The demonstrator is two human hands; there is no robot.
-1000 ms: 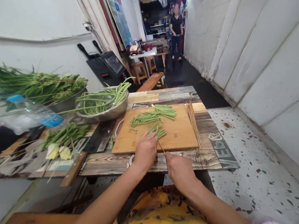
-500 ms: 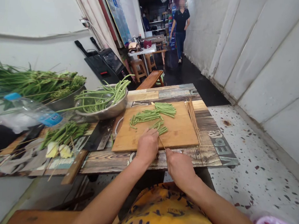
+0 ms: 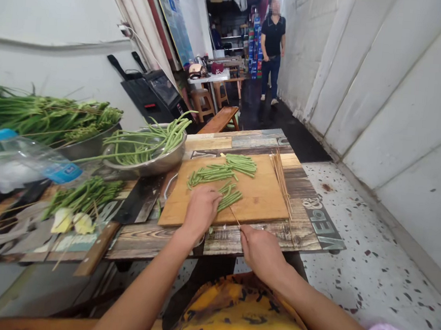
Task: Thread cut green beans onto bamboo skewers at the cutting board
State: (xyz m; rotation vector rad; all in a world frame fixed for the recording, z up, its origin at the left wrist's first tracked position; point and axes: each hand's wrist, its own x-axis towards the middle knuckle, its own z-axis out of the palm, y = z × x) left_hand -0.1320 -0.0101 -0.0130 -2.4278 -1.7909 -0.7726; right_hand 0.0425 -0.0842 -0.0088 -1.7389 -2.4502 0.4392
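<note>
On the wooden cutting board (image 3: pixel 255 203) lie cut long green beans in small bunches. My right hand (image 3: pixel 263 252), at the board's near edge, is closed on a thin bamboo skewer (image 3: pixel 235 215) that points up and left towards the nearest bunch of beans (image 3: pixel 229 198). My left hand (image 3: pixel 202 207) rests over the board at the left end of that bunch, its fingers pinched together on bean pieces; the fingertips are partly hidden. Farther back lie two more bunches, a middle one (image 3: pixel 211 174) and a far one (image 3: pixel 241 164).
Loose skewers (image 3: pixel 281 182) lie along the board's right side. To the left are a metal bowl of long beans (image 3: pixel 147 167), a cleaver (image 3: pixel 99 247), skewered greens (image 3: pixel 84 197) and a tilted water bottle (image 3: pixel 38 158). A person (image 3: pixel 272 47) walks in the passage behind.
My left hand has shifted left along the near bunch, showing more of the beans. A gap has opened between my hands, with the skewer still in the right. The person behind has come closer.
</note>
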